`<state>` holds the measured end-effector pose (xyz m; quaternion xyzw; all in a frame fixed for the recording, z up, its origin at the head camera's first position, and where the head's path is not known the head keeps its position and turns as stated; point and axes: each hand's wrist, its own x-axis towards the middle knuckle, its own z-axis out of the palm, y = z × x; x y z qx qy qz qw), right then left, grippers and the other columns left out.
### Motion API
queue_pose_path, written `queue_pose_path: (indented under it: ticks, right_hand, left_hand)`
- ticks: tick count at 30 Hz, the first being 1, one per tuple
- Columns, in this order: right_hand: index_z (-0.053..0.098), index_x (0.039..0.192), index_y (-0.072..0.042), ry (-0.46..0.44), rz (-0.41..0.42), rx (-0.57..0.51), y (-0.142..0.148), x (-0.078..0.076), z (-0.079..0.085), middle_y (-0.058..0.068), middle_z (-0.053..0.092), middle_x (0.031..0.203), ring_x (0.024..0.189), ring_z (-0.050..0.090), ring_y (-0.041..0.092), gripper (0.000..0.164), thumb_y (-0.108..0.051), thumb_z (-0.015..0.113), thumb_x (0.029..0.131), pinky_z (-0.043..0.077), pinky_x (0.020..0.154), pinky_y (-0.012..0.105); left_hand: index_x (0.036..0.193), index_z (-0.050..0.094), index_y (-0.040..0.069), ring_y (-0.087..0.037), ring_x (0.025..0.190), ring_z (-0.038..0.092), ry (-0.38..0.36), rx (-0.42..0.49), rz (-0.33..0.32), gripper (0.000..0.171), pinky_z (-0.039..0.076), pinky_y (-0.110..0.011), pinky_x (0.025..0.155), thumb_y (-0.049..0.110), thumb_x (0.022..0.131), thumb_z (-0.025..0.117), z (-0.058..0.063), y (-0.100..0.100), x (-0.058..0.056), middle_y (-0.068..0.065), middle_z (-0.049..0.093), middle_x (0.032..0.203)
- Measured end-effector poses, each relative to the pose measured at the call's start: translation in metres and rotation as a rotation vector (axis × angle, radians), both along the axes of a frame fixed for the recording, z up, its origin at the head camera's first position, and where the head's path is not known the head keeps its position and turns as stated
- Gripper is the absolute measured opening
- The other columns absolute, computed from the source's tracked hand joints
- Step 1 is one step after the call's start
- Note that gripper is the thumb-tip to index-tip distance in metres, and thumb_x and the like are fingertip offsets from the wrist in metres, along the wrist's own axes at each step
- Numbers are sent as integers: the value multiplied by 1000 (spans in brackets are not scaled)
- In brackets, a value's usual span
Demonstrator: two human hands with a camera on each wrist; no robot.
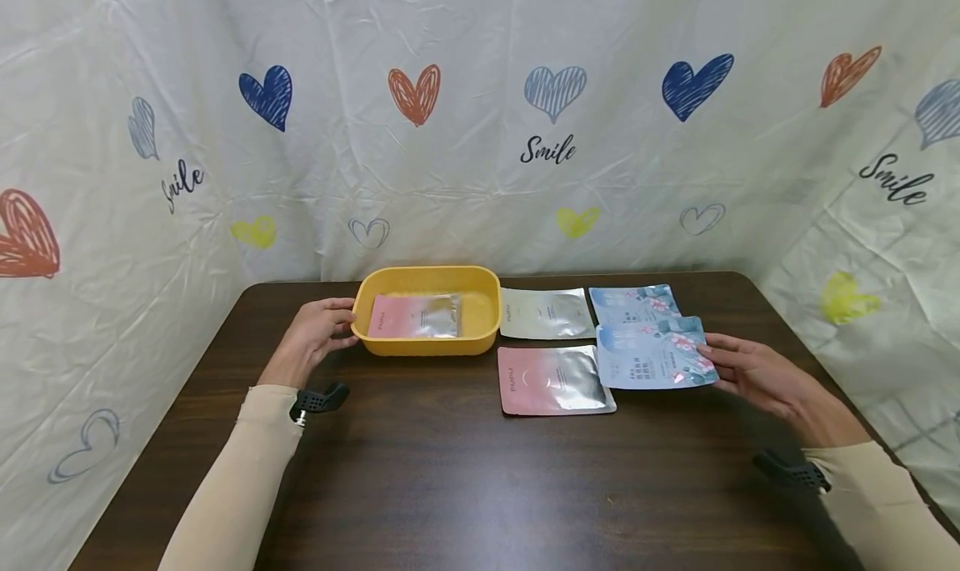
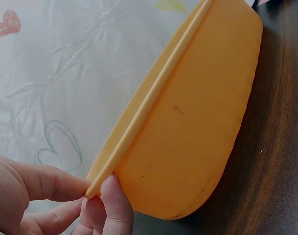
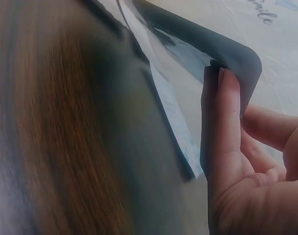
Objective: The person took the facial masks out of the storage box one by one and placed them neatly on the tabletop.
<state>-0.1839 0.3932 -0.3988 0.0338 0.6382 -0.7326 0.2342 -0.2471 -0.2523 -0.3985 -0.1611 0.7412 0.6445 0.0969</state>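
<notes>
My left hand (image 1: 318, 325) pinches the left end of the rim of a yellow plastic basin (image 1: 427, 348), its fingertips on both sides of the rim in the left wrist view. Inside the basin lies a pink-and-silver sheet mask packet (image 1: 408, 317). At the right, my right hand (image 1: 757, 375) holds a blue floral sheet mask packet (image 1: 652, 363) by its right edge, thumb on one face and fingers on the other. The held packet overlaps a second blue packet (image 1: 630, 303) in the head view. The right wrist view shows its dark, shiny side (image 3: 227, 46).
A pale green-and-silver packet (image 1: 546, 313) lies right of the basin, with another pink-and-silver packet (image 1: 551, 379) nearer me. All stand on a dark wooden table (image 1: 465, 488). A white cloth (image 1: 480, 179) printed with hearts hangs around its back and sides.
</notes>
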Motion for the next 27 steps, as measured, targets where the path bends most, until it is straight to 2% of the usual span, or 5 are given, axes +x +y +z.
queue_pose_path:
  ticks: [11,19,22,25,27]
  right_hand:
    - [73,108,-32,-19,1,41,14,2,-3,-4,75,106,93,72,14,31,-15,47,108,60,80,31]
    - [69,108,-37,1,35,242,17,0,-9,-10,74,104,91,71,11,24,-19,52,107,59,77,29]
    - [65,127,-23,20,51,360,16,-2,-9,-13,72,103,90,69,9,23,-23,54,106,59,77,29]
    - [47,147,2,57,84,513,15,-3,-6,-8,71,109,93,68,5,50,-27,53,107,60,80,30]
    - [34,149,15,84,111,614,14,-3,-1,3,71,116,96,68,7,61,-27,51,108,60,83,32]
  left_hand:
    - [147,50,4,-28,108,57,-9,19,-4,45,61,-27,81,9,103,56,2,1,-1,-19,48,142]
    - [148,49,3,-26,107,58,-12,35,-1,46,61,-28,79,8,103,56,2,0,-1,-20,49,143]
    - [148,50,4,-26,107,58,-14,32,3,45,61,-28,80,9,103,57,2,0,-1,-19,49,142]
    - [148,49,4,-26,107,58,-11,26,1,45,61,-28,80,9,103,56,2,0,-1,-19,49,141]
    - [147,50,4,-25,105,58,-11,25,3,45,61,-27,79,9,103,56,2,1,-1,-19,50,140]
